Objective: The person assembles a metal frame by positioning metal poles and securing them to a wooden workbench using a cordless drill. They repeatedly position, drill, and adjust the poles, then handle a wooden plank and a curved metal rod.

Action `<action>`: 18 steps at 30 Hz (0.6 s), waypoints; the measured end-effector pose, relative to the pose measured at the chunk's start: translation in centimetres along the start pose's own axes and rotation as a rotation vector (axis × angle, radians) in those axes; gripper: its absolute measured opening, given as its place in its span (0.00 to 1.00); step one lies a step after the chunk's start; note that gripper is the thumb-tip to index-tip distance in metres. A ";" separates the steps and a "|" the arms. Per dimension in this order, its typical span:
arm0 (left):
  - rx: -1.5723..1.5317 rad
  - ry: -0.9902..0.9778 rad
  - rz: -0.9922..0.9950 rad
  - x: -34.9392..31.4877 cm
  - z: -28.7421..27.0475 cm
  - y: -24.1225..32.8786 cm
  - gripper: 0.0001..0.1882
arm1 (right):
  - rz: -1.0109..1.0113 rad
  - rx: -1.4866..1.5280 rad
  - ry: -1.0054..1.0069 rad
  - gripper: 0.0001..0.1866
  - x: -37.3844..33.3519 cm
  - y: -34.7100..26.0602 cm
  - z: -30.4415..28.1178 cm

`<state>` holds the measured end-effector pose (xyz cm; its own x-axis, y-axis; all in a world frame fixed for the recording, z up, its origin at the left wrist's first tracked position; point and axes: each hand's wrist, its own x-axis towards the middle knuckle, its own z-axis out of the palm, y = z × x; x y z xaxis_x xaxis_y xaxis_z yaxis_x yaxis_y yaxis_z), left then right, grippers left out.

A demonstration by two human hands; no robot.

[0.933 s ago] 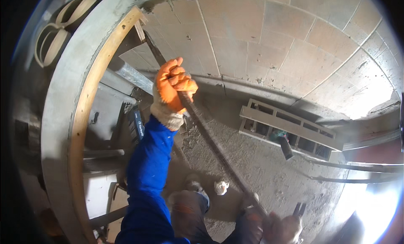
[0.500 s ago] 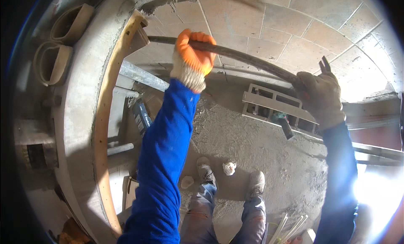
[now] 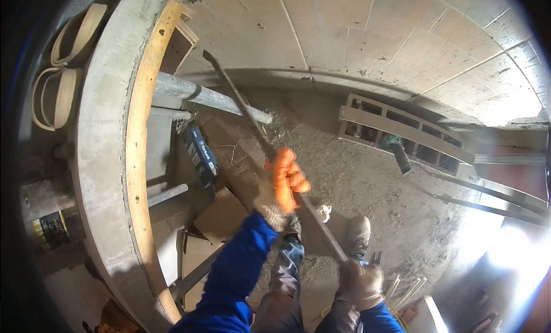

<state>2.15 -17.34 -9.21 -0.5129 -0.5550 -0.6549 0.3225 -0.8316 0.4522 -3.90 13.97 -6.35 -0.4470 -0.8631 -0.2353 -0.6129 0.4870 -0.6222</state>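
1 long bar slanting from far left to near right, fingers of left hand closed around its middle, right hand gripping near end, hollow block at far right

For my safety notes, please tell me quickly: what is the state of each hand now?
Left hand: closed around the long metal bar.
Right hand: closed around the same bar, near its lower end.
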 end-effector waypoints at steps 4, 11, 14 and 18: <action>-0.076 -0.211 -0.050 0.0 6.6 -6.3 0.24 | 0.000 -0.386 -0.033 0.03 -0.5 10.4 -3.6; -0.188 -0.314 0.008 -0.6 17.1 -9.6 0.20 | -0.076 -0.497 0.108 0.13 2.1 19.5 -14.6; -0.200 -0.361 0.080 0.3 19.1 -7.8 0.20 | -0.182 -0.545 0.259 0.14 5.6 17.2 -18.2; -0.247 -0.477 0.108 1.9 18.6 -4.3 0.22 | -0.290 -0.517 0.312 0.16 8.2 11.9 -20.4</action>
<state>-14.96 -14.44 -1.15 -0.7518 -0.6145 -0.2393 0.5414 -0.7823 0.3081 -28.20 15.47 -0.43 -0.3364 -0.9276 0.1627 -0.9354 0.3092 -0.1714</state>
